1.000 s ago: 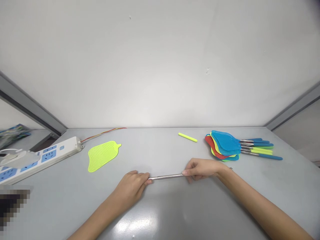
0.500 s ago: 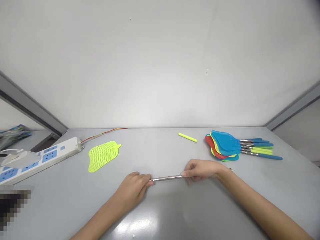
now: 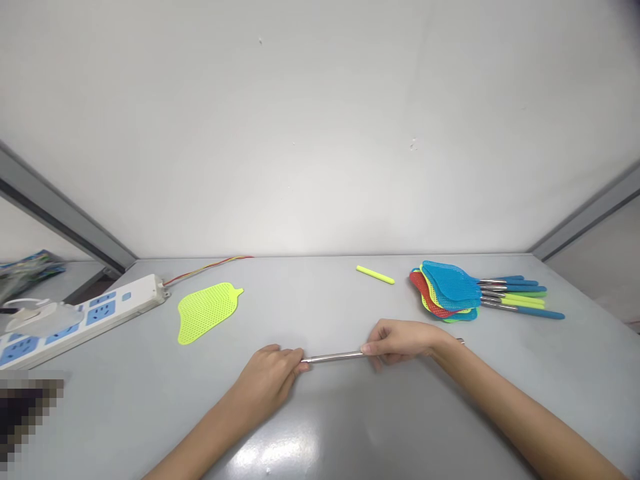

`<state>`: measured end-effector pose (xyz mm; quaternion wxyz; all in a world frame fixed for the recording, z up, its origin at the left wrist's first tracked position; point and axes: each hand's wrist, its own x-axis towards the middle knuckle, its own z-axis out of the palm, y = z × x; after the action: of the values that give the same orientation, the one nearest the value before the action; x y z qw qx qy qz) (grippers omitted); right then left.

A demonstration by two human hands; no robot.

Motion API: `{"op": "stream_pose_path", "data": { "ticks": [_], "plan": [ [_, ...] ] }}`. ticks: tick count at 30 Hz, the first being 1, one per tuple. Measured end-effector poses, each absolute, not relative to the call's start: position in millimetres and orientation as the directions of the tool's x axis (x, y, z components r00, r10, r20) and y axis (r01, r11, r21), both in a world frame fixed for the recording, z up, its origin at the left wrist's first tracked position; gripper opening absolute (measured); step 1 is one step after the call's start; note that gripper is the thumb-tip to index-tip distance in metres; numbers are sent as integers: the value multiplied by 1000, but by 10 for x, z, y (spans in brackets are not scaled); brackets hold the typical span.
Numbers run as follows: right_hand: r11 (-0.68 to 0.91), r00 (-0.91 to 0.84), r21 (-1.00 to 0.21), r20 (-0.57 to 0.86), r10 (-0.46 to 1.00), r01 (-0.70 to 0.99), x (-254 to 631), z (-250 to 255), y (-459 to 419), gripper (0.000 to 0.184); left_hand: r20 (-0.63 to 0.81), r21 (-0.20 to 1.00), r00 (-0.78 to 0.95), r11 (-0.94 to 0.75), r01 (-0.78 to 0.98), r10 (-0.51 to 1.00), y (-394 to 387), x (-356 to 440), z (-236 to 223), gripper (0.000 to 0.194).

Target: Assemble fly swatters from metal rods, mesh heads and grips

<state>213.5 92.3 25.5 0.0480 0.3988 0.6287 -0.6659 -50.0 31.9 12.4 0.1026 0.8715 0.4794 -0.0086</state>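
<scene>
A thin silver metal rod [image 3: 334, 357] lies nearly level between my two hands, just above or on the grey table. My left hand [image 3: 275, 373] is closed around its left end, which the fingers hide. Farther right, my right hand [image 3: 397, 341] pinches the rod between thumb and fingers; the rod's far tip shows past the wrist. Left of my hands lies a loose yellow-green perforated fly swatter head [image 3: 207, 312] with a short stub. A yellow-green handle sleeve [image 3: 375, 275] rests near the back, above my right hand.
At the right is a pile of fly swatters [image 3: 453, 290] in blue, red and yellow-green, handles pointing right. A white power strip [image 3: 100, 317] with a plug in it stands at the left, with thin coloured wires [image 3: 207, 267] behind. A wall [image 3: 320, 133] closes off the table's back.
Almost nothing differs. Both hands keep their hold on the rod, with only a very slight shift.
</scene>
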Motion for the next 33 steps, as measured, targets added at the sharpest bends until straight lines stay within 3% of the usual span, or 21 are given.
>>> {"op": "stream_pose_path", "data": {
  "ticks": [12,19,24,33],
  "plan": [
    [-238,-685,-803,-592,425,546,2144,225,935,42,-141,242,519,-479,844,843,334,-526,148,36],
    [-253,-700,-807,-589,405,533,2156,211,946,45,-135,326,502,-440,837,854,368,-576,227,37],
    [-232,-705,-812,-581,406,536,2189,225,976,45,-112,474,495,-391,788,861,377,-565,299,35],
    [-188,-711,-821,-564,420,539,2292,264,1032,45,-66,517,504,-402,756,861,389,-590,299,30]
  ]
}}
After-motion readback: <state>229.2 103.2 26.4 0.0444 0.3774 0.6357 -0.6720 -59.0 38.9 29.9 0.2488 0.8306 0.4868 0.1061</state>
